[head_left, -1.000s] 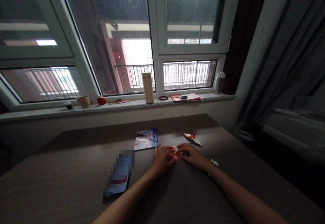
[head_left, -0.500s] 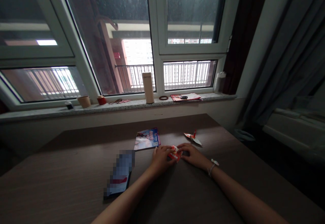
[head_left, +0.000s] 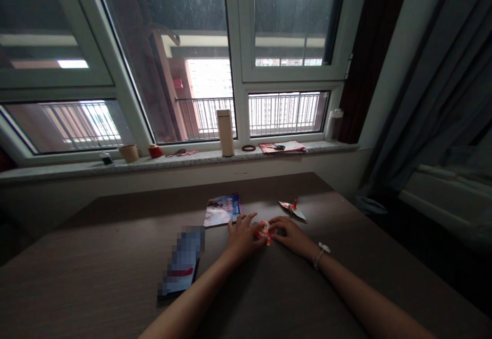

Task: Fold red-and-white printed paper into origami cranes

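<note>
A small folded red-and-white paper [head_left: 264, 230] lies on the brown table between my two hands. My left hand [head_left: 241, 237] is at its left side, with thumb and a forward finger at the paper and other fingers raised and spread. From the right, my right hand [head_left: 291, 234] curls its fingers and thumb round the paper's edge; a pale bracelet circles that wrist. The fingers partly cover the paper, so its exact fold is hard to see. Just beyond my right hand stands an origami crane [head_left: 293, 209] in red and white.
A phone [head_left: 182, 262] with a blurred-out screen lies left of my left forearm. Behind my left hand is a colourful printed booklet [head_left: 223, 210]. The windowsill [head_left: 196, 160] bears a beige flask [head_left: 225, 133], a paper cup [head_left: 128, 153], and red papers [head_left: 295, 148] with scissors on top.
My left hand's fingers have lifted and spread away from the paper, with the thumb staying by it. My right hand has hardly moved.
</note>
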Demonstrator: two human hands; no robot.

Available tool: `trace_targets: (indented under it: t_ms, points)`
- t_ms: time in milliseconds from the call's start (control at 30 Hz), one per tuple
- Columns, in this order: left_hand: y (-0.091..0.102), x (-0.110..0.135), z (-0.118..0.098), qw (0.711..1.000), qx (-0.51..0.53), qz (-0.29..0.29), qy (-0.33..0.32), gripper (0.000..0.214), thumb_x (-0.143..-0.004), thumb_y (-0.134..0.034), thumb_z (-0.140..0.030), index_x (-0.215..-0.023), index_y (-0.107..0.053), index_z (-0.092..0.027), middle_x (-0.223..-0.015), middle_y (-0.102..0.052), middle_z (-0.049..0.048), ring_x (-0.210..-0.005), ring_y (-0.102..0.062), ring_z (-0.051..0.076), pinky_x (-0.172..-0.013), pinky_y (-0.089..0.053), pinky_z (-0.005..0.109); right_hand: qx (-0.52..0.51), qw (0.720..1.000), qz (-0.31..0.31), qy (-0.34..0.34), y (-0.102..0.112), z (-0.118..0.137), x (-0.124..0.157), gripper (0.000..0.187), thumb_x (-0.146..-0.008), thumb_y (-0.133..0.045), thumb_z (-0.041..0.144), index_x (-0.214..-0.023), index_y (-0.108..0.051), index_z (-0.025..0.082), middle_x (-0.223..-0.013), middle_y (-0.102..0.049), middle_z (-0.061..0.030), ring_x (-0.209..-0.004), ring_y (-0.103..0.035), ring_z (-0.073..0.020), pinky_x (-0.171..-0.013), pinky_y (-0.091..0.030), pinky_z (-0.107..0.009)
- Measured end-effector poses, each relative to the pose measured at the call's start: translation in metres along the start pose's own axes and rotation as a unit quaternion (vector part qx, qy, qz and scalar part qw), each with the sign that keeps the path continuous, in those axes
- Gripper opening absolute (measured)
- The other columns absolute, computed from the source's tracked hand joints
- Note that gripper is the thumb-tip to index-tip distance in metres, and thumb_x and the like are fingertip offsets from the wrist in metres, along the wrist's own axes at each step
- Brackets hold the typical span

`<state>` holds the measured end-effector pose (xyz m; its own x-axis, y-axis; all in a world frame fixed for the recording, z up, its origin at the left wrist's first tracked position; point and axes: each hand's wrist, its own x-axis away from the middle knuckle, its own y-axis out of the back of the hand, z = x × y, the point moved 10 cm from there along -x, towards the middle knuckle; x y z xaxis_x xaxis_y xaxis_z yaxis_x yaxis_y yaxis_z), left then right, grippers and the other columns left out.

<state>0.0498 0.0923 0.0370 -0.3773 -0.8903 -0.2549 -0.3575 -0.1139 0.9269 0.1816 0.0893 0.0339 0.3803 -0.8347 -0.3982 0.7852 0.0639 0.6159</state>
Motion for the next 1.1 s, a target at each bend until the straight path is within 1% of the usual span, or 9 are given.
trace_targets:
  t_ms: [167, 267, 433, 567, 733, 967, 1100]
  points:
    - [-0.003, -0.003, 0.004, 0.999, -0.018, 0.029, 0.011, 0.052, -0.075, -0.065, -0.054, -0.126, -0.057, -0.043, -0.151, -0.033, 0.0026, -0.137, -0.024, 0.039, -0.106, -0.001, 0.071, 0.004, 1.000, -0.008, 0.006, 0.000, 0.000, 0.000, 0.022, -0.081, -0.066, 0.028, -0.101, -0.069, 0.021, -0.113, -0.063, -0.0075, -0.110, -0.055, -0.0212, -0.102, -0.041, -0.040]
    - [-0.005, -0.004, 0.005, 0.999, -0.029, 0.032, 0.008, 0.055, -0.075, -0.062, -0.059, -0.127, -0.056, -0.043, -0.153, -0.030, 0.0044, -0.139, -0.020, 0.041, -0.104, 0.006, 0.073, 0.036, 0.999, -0.013, -0.005, 0.000, -0.001, 0.001, 0.026, -0.081, -0.065, 0.027, -0.106, -0.069, 0.022, -0.116, -0.061, -0.0082, -0.113, -0.052, -0.0220, -0.104, -0.039, -0.041]
    - [-0.004, -0.004, 0.004, 0.998, -0.044, 0.033, 0.001, 0.057, -0.077, -0.057, -0.065, -0.130, -0.053, -0.044, -0.154, -0.030, 0.0045, -0.141, -0.017, 0.041, -0.101, 0.015, 0.073, 0.105, 0.994, 0.005, -0.004, -0.005, 0.005, 0.003, 0.033, -0.085, -0.058, 0.024, -0.117, -0.065, 0.026, -0.121, -0.055, -0.0092, -0.117, -0.048, -0.0230, -0.106, -0.036, -0.042]
    - [-0.005, -0.003, 0.004, 0.998, -0.048, 0.040, 0.003, 0.059, -0.078, -0.054, -0.067, -0.132, -0.050, -0.045, -0.155, -0.027, 0.0051, -0.142, -0.014, 0.040, -0.100, 0.015, 0.073, 0.146, 0.989, 0.019, 0.011, -0.009, 0.014, 0.005, 0.038, -0.089, -0.052, 0.026, -0.126, -0.059, 0.029, -0.124, -0.052, -0.0092, -0.119, -0.044, -0.0243, -0.105, -0.037, -0.043]
    - [-0.006, -0.003, 0.005, 0.998, -0.051, 0.032, 0.000, 0.059, -0.078, -0.053, -0.067, -0.133, -0.049, -0.046, -0.156, -0.026, 0.0044, -0.142, -0.014, 0.040, -0.100, 0.016, 0.072, 0.210, 0.977, 0.020, 0.014, -0.010, 0.020, 0.008, 0.042, -0.091, -0.049, 0.026, -0.132, -0.053, 0.026, -0.126, -0.052, -0.0112, -0.120, -0.043, -0.0260, -0.106, -0.037, -0.043]
    - [-0.006, -0.003, 0.004, 0.996, -0.074, 0.041, -0.002, 0.060, -0.079, -0.048, -0.070, -0.134, -0.047, -0.046, -0.156, -0.024, 0.0055, -0.143, -0.014, 0.039, -0.100, 0.015, 0.073, 0.281, 0.959, 0.040, -0.004, -0.014, 0.022, 0.009, 0.045, -0.092, -0.044, 0.028, -0.137, -0.047, 0.023, -0.131, -0.051, -0.0116, -0.123, -0.042, -0.0258, -0.108, -0.034, -0.042]
    - [-0.004, -0.001, 0.003, 0.995, -0.093, 0.047, 0.007, 0.061, -0.080, -0.042, -0.073, -0.135, -0.045, -0.046, -0.156, -0.025, 0.0047, -0.142, -0.015, 0.039, -0.102, 0.012, 0.073, 0.317, 0.947, 0.048, -0.031, -0.012, 0.022, 0.010, 0.043, -0.093, -0.043, 0.032, -0.136, -0.049, 0.026, -0.133, -0.050, -0.0099, -0.127, -0.038, -0.0260, -0.108, -0.032, -0.041]
